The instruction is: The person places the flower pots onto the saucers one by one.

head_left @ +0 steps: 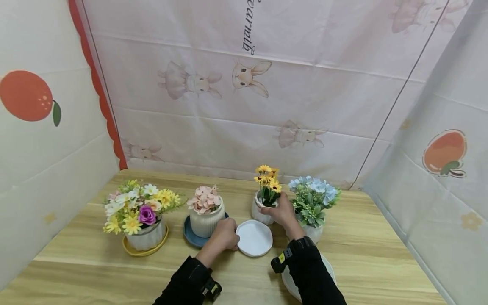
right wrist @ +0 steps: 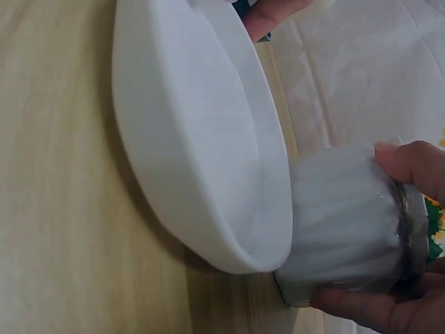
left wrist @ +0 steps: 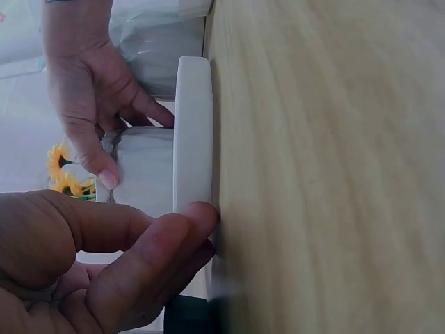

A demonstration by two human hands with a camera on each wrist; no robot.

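Between my hands a small round white saucer [head_left: 254,238] lies on the wooden table. My left hand [head_left: 225,235] pinches its left edge with curled fingers, seen close up at the rim in the left wrist view. My right hand [head_left: 282,212] grips a small white pot [head_left: 260,215] with yellow daisy-like flowers [head_left: 268,180], thumb and fingers on opposite sides near its top. That pot is just behind the saucer. In the right wrist view the saucer [right wrist: 208,125] shows its raised rim in front of the pot [right wrist: 348,223].
Left stands a pot of mixed flowers [head_left: 146,212] on a yellow saucer [head_left: 142,253]. A cream ribbed pot [head_left: 206,222] with pink flowers sits on a blue saucer [head_left: 192,237]. Blue flowers [head_left: 316,190] in a white pot stand right; a white plate [head_left: 291,284] lies under my right forearm.
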